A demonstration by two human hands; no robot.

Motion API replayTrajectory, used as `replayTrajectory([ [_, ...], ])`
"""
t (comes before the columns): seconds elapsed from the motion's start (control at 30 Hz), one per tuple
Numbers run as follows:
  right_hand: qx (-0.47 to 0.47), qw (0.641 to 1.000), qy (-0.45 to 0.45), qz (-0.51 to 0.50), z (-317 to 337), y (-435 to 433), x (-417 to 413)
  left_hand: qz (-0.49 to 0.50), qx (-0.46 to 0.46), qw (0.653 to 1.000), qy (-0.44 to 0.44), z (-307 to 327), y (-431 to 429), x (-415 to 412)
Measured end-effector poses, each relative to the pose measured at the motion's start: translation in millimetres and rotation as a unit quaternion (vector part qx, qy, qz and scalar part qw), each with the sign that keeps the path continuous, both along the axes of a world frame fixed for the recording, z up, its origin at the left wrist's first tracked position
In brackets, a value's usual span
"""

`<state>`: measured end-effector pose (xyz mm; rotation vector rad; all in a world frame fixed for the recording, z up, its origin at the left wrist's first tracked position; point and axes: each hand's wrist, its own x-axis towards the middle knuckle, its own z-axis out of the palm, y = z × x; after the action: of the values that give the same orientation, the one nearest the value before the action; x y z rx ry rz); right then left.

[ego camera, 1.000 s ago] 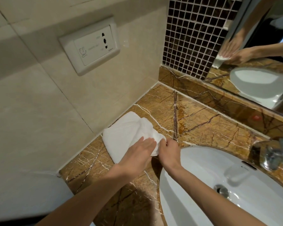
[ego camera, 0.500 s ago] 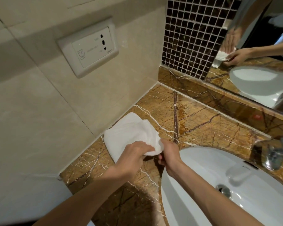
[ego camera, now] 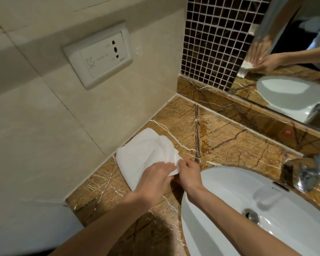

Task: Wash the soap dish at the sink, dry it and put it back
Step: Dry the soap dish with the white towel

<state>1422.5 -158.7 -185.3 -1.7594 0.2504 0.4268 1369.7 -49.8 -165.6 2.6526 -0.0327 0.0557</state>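
Observation:
A white folded towel (ego camera: 146, 150) lies on the brown marble counter (ego camera: 229, 145), against the left wall. My left hand (ego camera: 155, 177) presses down on the towel's near right corner, fingers curled over the cloth. My right hand (ego camera: 187, 172) meets it from the right and pinches the same corner between thumb and fingers. The soap dish does not show; whatever lies under the hands and the cloth is hidden. The white sink basin (ego camera: 220, 191) sits just right of the hands.
A chrome faucet (ego camera: 303, 172) stands at the basin's far right, and the drain (ego camera: 250, 215) is below it. A wall socket plate (ego camera: 98, 54) hangs on the left tiled wall. A mirror (ego camera: 294, 61) and dark mosaic tiles (ego camera: 211, 43) back the counter.
My left hand went from flat on the towel to a closed grip, then spread over the corner again. My right hand stayed at the towel's corner.

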Motion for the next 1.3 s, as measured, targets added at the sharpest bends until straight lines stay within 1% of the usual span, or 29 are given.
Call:
replayTrajectory([
  [0.17, 0.034, 0.997, 0.071, -0.024, -2.9, 0.8, -0.6, 0.052, -0.038, 0.998, -0.013, -0.2, 1.7, -2.5],
  [0.3, 0.061, 0.993, 0.097, -0.028, 1.3, 1.4, -3.8, 0.046, -0.037, 0.998, -0.031, 2.6, 4.6, -4.0],
  [0.37, 0.061, 0.994, 0.092, -0.020, 4.9, -0.5, -4.1, 0.015, -0.018, 0.999, -0.027, 3.4, 3.4, -1.8],
  [0.43, 0.047, 0.997, 0.067, -0.001, 7.2, -2.0, -3.6, -0.015, 0.016, 1.000, -0.005, 1.8, 1.3, -1.3],
  [0.5, 0.034, 0.998, 0.050, 0.009, 8.1, -3.7, -3.7, -0.013, 0.029, 0.999, 0.009, -1.4, -0.2, -2.8],
  [0.6, 0.035, 0.997, 0.062, 0.000, 4.0, -6.8, -5.5, 0.028, 0.013, 1.000, 0.006, -1.7, 0.2, -4.6],
  [0.67, 0.031, 0.997, 0.071, -0.008, 0.6, -7.4, -5.9, 0.024, 0.020, 0.999, -0.009, -0.6, 0.7, -3.7],
  [0.77, 0.009, 0.997, 0.061, -0.035, -0.9, -9.6, -0.5, 0.005, 0.002, 1.000, -0.008, -4.6, 4.5, -5.0],
  [0.83, -0.028, 0.997, 0.045, -0.052, -1.2, -16.0, 5.1, 0.023, -0.031, 0.999, -0.009, -4.3, 9.6, -8.2],
  [0.87, -0.041, 0.996, 0.042, -0.069, -1.0, -20.2, 7.7, 0.058, -0.070, 0.996, -0.010, -3.2, 12.4, -9.3],
  [0.9, -0.040, 0.994, 0.042, -0.091, -0.3, -24.5, 10.1, 0.108, -0.125, 0.986, -0.009, -1.2, 14.5, -9.5],
  [0.97, 0.014, 0.990, 0.051, -0.133, 4.7, -31.5, 14.8, 0.190, -0.227, 0.955, 0.009, 3.5, 15.7, -7.9],
  [1.0, 0.058, 0.986, 0.059, -0.143, 9.5, -33.4, 17.1, 0.194, -0.241, 0.950, 0.029, 4.7, 15.1, -6.6],
  [1.07, 0.117, 0.982, 0.069, -0.128, 18.8, -36.4, 21.7, 0.153, -0.257, 0.950, 0.089, 4.7, 11.7, -4.9],
  [1.1, 0.114, 0.987, 0.060, -0.099, 22.5, -36.2, 23.4, 0.138, -0.284, 0.943, 0.107, 5.3, 9.0, -4.8],
  [1.13, 0.095, 0.992, 0.041, -0.065, 25.6, -35.5, 24.0, 0.144, -0.334, 0.925, 0.112, 6.5, 7.0, -4.0],
  [1.17, 0.065, 0.997, 0.015, -0.031, 27.9, -33.9, 24.3, 0.170, -0.399, 0.895, 0.107, 8.8, 6.4, -2.9],
  [1.2, 0.032, 0.999, -0.015, 0.000, 29.2, -31.8, 23.7, 0.209, -0.469, 0.852, 0.102, 12.4, 7.1, -0.9],
  [1.23, 0.000, 0.999, -0.045, 0.027, 29.3, -28.9, 22.7, 0.241, -0.537, 0.801, 0.106, 15.5, 8.8, 1.8],
  [1.27, -0.028, 0.996, -0.072, 0.054, 29.1, -25.3, 21.3, 0.266, -0.588, 0.755, 0.115, 18.8, 11.2, 4.1],
  [1.3, -0.050, 0.991, -0.094, 0.079, 28.3, -20.9, 19.7, 0.287, -0.606, 0.731, 0.124, 21.6, 14.0, 5.9],
])
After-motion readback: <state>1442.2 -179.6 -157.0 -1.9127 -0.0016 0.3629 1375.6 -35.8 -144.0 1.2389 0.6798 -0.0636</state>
